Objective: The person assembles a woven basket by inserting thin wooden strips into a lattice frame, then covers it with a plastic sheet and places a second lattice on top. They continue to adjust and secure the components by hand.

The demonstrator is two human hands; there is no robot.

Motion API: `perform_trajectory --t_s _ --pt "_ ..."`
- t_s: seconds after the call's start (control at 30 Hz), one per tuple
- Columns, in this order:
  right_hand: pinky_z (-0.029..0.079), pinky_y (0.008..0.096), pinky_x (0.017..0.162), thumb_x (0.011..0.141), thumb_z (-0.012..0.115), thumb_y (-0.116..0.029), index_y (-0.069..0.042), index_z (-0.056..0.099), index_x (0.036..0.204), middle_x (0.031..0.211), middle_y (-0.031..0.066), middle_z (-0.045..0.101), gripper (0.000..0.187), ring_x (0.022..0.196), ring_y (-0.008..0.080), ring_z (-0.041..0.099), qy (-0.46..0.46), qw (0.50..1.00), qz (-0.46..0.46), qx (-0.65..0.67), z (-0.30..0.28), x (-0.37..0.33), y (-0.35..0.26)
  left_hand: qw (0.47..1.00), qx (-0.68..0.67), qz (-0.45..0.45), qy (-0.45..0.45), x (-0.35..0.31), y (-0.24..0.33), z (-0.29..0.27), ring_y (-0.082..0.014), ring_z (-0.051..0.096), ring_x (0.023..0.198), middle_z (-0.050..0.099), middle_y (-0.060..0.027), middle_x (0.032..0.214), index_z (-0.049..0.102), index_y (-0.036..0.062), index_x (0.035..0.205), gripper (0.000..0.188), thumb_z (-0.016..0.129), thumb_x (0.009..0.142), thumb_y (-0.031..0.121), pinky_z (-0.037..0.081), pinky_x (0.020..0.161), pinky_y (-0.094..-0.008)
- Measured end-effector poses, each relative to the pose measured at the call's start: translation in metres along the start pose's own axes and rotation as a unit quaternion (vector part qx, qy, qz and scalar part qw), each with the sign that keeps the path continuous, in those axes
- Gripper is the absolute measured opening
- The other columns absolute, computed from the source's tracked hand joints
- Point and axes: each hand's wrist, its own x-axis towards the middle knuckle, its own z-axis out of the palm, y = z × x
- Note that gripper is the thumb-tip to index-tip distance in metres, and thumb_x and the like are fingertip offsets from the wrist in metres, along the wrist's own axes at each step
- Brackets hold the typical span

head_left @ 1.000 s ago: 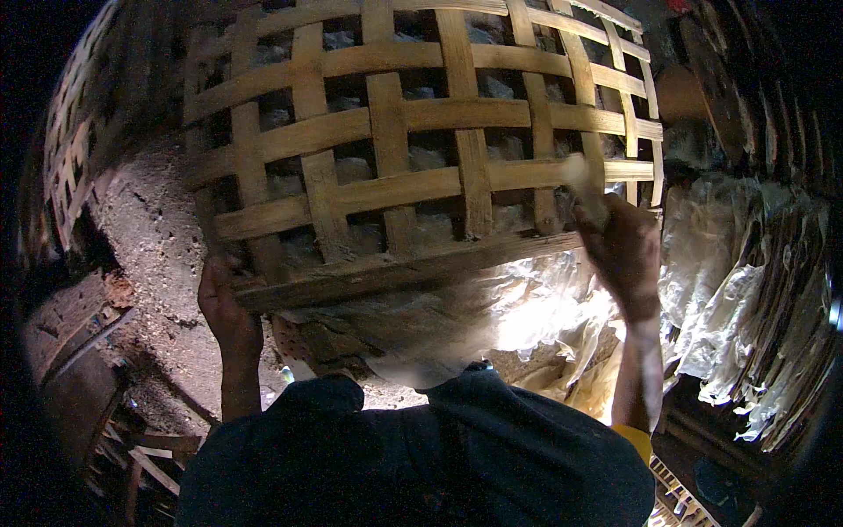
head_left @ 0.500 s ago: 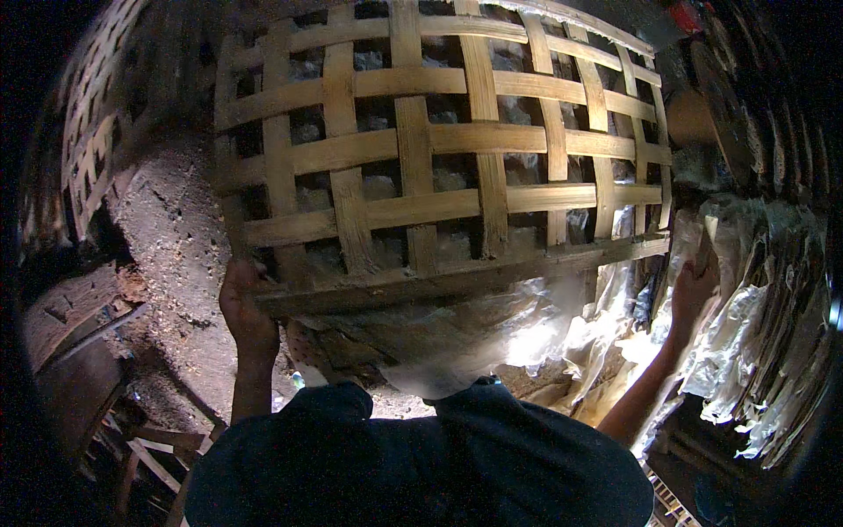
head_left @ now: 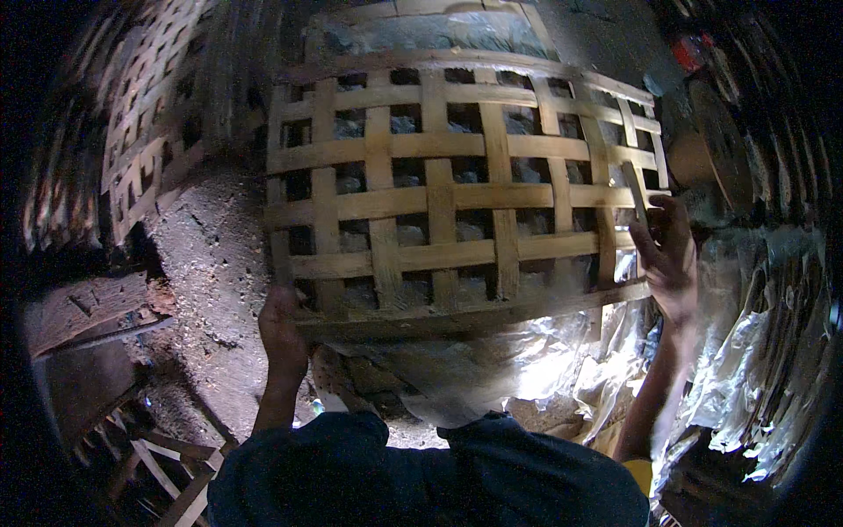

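Observation:
A panel of woven flat bamboo strips (head_left: 465, 195), an open lattice in a wooden frame, stands tilted in front of me. At its lower left corner, my left hand (head_left: 283, 329) is closed round the frame; the fingertips are partly hidden behind it. My right hand (head_left: 672, 263) is at the panel's right edge, its fingers pinching a short thin strip (head_left: 634, 195), apparently bamboo. That strip points upward and overlaps the right end of the weave. Whether the strip is woven in or only lies against it, I cannot tell.
Crumpled translucent plastic sheeting (head_left: 729, 351) hangs at the right. Another lattice panel (head_left: 149, 123) stands at the far left, above rough, littered ground (head_left: 211, 255). Wooden boards (head_left: 92, 312) lie at the left. A round brown object (head_left: 694, 161) sits beyond my right hand.
My right hand has moved up and left with the strip, from beside the sheeting to the panel's right edge. In the picture, the panel and my left hand sit lower and farther right.

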Motion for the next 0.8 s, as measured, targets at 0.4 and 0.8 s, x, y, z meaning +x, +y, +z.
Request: perform_trajectory --t_s 0.4,0.8 --pt "0.054 0.0379 0.086 0.089 0.063 0.001 -0.013 0.065 0.127 0.109 0.0175 0.068 0.040 0.099 0.0322 0.068 -0.048 0.963 -0.263 -0.029 0.128 0.085 -0.146 0.994 0.022 -0.061 -0.088 0.025 0.042 -0.005 -0.0152 0.061 0.097 0.064 -0.0072 0.108 0.056 0.0003 0.127 0.045 0.054 0.102 0.038 0.048 0.089 -0.0321" --pt "0.053 0.0489 0.084 0.092 0.058 -0.016 -0.016 0.063 0.130 0.112 0.0214 0.065 0.038 0.098 0.0420 0.065 -0.079 0.943 -0.298 -0.121 0.179 0.115 -0.224 0.986 -0.023 -0.112 -0.125 0.056 0.055 0.025 -0.0098 0.060 0.071 0.063 -0.0029 0.088 0.059 0.0045 0.115 0.034 0.048 0.106 0.035 0.052 0.061 -0.0270"
